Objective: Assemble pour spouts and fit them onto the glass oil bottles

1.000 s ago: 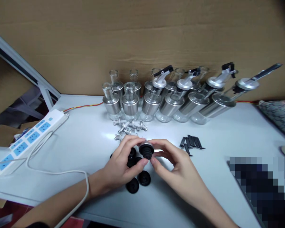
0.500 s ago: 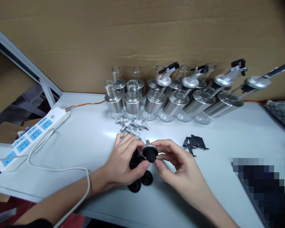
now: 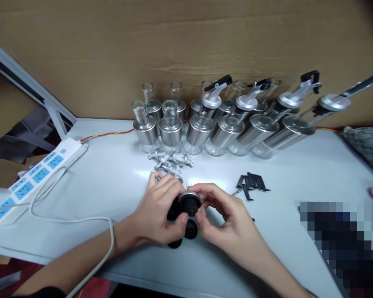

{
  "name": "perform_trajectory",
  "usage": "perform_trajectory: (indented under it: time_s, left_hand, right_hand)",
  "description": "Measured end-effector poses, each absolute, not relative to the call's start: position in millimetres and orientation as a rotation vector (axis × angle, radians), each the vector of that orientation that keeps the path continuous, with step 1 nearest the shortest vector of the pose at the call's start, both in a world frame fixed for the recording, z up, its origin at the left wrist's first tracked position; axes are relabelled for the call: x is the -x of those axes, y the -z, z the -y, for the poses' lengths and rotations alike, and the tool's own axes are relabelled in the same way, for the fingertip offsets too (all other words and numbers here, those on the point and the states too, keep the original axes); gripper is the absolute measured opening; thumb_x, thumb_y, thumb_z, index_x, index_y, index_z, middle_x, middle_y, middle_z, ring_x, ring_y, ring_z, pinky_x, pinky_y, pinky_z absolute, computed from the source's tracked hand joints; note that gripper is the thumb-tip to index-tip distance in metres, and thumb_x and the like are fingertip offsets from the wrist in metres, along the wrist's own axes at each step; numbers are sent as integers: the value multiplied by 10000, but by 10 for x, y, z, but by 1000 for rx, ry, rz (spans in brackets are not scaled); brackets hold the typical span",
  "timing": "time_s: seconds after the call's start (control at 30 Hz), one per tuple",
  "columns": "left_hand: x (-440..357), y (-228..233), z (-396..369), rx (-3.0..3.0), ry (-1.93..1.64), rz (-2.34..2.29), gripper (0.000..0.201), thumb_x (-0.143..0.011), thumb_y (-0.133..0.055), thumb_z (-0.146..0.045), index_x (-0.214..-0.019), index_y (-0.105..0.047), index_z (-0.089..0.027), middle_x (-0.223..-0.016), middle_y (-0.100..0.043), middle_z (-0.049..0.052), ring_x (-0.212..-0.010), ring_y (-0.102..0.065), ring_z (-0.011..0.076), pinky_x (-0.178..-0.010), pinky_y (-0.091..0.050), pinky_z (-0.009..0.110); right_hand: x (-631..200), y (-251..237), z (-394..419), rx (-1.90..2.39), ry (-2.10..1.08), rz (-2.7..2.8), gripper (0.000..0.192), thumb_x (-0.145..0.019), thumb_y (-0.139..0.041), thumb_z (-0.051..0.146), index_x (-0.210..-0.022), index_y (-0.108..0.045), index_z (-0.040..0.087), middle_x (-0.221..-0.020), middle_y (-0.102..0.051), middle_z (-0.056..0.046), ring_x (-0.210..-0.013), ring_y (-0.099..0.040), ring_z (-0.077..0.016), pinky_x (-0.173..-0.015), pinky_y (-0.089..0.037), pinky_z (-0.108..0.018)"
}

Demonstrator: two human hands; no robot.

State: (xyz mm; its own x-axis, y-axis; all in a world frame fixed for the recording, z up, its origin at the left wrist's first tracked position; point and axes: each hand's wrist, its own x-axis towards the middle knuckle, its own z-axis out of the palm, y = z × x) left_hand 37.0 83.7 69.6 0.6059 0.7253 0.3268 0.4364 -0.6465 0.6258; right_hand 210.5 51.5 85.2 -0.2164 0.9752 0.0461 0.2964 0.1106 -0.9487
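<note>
Black rubber with a silver rim, the stopper [image 3: 190, 203] sits pinched between both hands just above the desk [image 3: 112, 182], near the middle of its front edge. The left hand [image 3: 157, 215] closes its grip on the stopper from the left side, thumb below and fingers curled over the top; the right hand [image 3: 224, 217] closes its grip on it from the right, fingertips at the rim. Under and just behind the hands lie more loose plugs [image 3: 191, 229], black and round, some partly hidden by the left fingers. Just beyond the hands, toward the back edge, a small heap of spouts [image 3: 170, 160] in silver metal lies on the desk. Behind that heap, along the back edge, stands a row of bottles [image 3: 170, 130] of glass and steel; those toward the right back corner already carry pourers with black levers, those on the left stand with bare glass necks. A pile of black strips [image 3: 251, 183] lies to the right of the hands, well apart from them. A power strip [image 3: 37, 176] with blue sockets lies at the left edge, and its white cord [image 3: 81, 219] loops across the front left part of the desk and over the left forearm.
</note>
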Motion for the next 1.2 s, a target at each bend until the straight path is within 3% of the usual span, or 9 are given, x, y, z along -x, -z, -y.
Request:
perform_trajectory:
  time_s: [0.47,0.97,1.1,1.2]
  left_hand:
    - [-418,-724,-813,-2357,-793,-932,127,-709,-379,-296,-651,-397,-185,-596,-454,-13,-602,-411,142,-711,-313,371]
    - [-418,-690,-808,-2331,-882,-920,188,-731,-408,-282,-588,-352,-173,-525,-363,-61,-545,-357,103,-724,-273,359]
    - [-406,-705,-811,-2377,-936,-928,192,-763,-424,-293,-614,-403,-175,-539,-420,-53,-553,-407,108,-748,-295,361]
    - [-386,-705,-827,-2440,-1105,-902,107,-786,-490,-279,-771,-501,-175,-663,-557,-27,-626,-524,124,-816,-316,377]
  right_hand:
    - [-2129,-834,-469,1228,-1218,1641,209,-732,-531,142,-927,-559,211,-678,-470,30,-607,-461,-108,-557,-415,-221]
    - [-2119,-821,-449,1196,-1233,1640,146,-774,-527,130,-887,-531,222,-656,-437,48,-579,-438,-98,-520,-387,-202]
    - [-2116,-817,-446,1164,-1204,1610,179,-784,-539,117,-917,-536,237,-683,-496,41,-609,-489,-99,-544,-423,-192]
    - [-2114,-811,-456,1112,-1118,1533,260,-774,-536,73,-949,-534,265,-802,-593,27,-725,-577,-101,-647,-481,-187]
